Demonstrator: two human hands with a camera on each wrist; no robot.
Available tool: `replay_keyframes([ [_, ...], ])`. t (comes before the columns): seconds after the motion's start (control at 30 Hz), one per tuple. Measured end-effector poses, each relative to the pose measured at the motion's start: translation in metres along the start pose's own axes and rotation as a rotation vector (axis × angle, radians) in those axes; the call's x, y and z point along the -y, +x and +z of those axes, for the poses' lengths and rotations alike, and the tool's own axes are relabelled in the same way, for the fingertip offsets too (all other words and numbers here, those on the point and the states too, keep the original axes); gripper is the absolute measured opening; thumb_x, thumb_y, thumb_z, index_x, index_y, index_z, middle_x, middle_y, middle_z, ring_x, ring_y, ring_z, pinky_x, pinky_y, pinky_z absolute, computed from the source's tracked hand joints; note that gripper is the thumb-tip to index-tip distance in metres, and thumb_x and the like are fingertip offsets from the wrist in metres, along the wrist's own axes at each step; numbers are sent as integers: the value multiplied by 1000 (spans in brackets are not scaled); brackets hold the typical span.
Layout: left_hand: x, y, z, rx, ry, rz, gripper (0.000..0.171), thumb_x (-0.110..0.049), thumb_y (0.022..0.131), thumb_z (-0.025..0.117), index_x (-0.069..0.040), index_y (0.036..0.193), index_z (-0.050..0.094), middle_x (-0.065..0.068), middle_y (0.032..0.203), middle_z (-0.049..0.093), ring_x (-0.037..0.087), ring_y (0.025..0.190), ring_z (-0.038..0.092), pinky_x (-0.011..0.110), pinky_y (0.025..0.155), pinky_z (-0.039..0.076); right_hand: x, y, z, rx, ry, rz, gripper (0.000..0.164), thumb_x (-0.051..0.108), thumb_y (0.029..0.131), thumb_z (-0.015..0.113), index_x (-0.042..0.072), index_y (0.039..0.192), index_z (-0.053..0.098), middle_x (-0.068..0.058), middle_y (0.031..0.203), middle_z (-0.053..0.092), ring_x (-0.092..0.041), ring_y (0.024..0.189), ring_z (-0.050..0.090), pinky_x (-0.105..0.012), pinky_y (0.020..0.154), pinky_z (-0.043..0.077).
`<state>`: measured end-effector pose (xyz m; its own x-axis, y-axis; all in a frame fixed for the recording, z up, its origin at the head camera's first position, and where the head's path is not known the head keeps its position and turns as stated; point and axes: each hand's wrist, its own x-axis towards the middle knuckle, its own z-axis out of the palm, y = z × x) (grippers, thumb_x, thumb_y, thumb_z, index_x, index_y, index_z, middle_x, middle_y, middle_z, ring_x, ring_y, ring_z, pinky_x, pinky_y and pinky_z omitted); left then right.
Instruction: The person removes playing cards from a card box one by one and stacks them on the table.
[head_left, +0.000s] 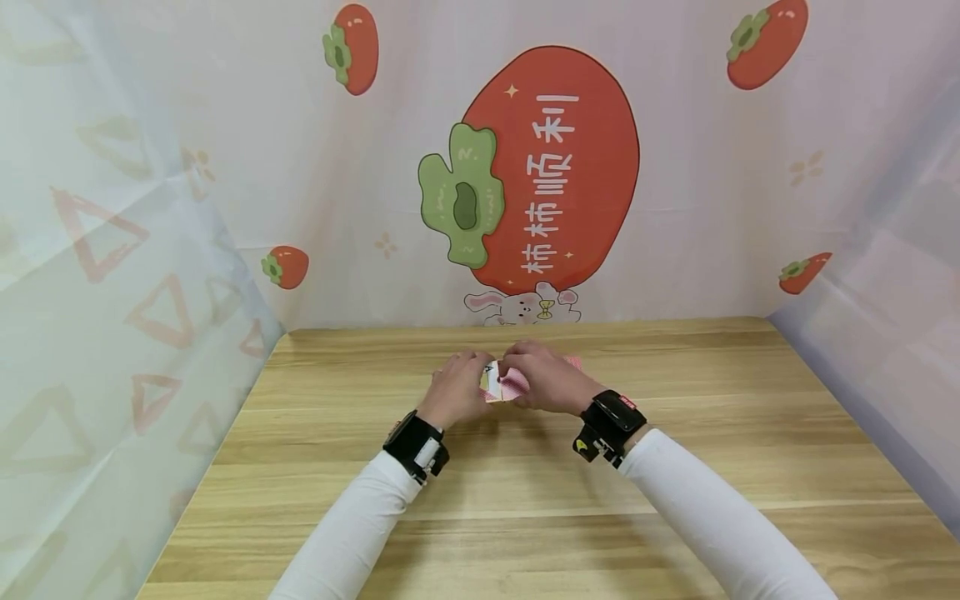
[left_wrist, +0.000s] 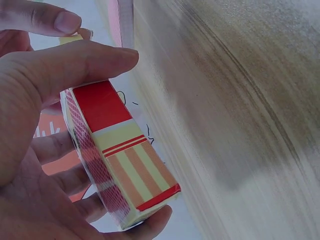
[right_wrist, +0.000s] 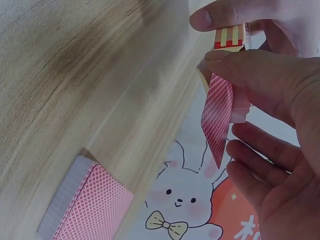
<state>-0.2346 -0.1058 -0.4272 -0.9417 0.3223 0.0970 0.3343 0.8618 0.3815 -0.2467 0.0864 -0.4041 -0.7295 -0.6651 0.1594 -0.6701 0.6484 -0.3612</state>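
Note:
My left hand [head_left: 459, 387] grips a small playing card box [left_wrist: 125, 150] with red, cream and striped panels, its fingers wrapped behind it and the thumb across its printed side. The box is tilted and held above the table. My right hand [head_left: 551, 379] is at the box's other end, where its thumb and forefinger pinch a bent playing card [right_wrist: 217, 110] with a pink checked back. The other right fingers are spread behind. Beyond the right hand, a deck of cards [right_wrist: 95, 200] with the same pink pattern rests on the table, mostly hidden in the head view.
The wood-grain table [head_left: 495, 517] reaches back to a white curtain [head_left: 697, 208] printed with persimmons and a rabbit. More printed cloth [head_left: 97, 317] hangs along the left side. Both wrists wear black camera straps [head_left: 613, 421].

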Motion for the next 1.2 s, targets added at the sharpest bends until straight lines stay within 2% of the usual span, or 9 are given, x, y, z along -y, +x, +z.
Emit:
replay_keyframes([
  [0.17,-1,-1,0,2,3,4,72,-17,71,92,-11,135,61,13,127,61,34,114,56,62,89,46,-3,0,2,10,-10,-26,38,7,72,92,12,106,73,-8,120,63,-28,113,59,-44,99,49],
  [0.4,-2,-1,-1,-1,19,12,72,-17,69,92,-11,134,61,12,124,62,32,110,57,59,86,48,-7,-1,1,-6,-36,-105,24,10,79,87,13,102,79,-10,118,64,-28,113,59,-42,95,52],
  [0.5,-1,-1,-1,-3,11,17,72,-17,69,92,-11,134,61,13,123,62,32,110,57,58,86,48,-7,-2,-1,5,-54,-115,23,11,80,86,13,102,80,-12,118,65,-30,114,59,-43,96,51],
  [0.67,0,-1,0,10,1,4,73,-18,71,92,-10,136,60,14,127,62,33,114,56,60,89,46,-8,-6,-4,42,-93,-75,27,14,79,88,12,104,80,-13,121,66,-31,117,57,-45,98,50],
  [0.83,1,-2,0,13,4,-13,73,-18,70,93,-10,136,61,14,128,62,33,117,56,60,91,46,-11,-11,-10,66,-116,-41,27,16,79,87,12,105,80,-12,119,66,-28,112,58,-42,97,51],
  [1.2,4,-4,-1,-35,-6,-49,69,-16,68,93,-7,130,64,15,121,64,34,109,60,59,80,50,-22,-22,-36,121,-103,64,36,18,78,89,12,112,79,-12,123,64,-31,116,55,-44,95,52],
])
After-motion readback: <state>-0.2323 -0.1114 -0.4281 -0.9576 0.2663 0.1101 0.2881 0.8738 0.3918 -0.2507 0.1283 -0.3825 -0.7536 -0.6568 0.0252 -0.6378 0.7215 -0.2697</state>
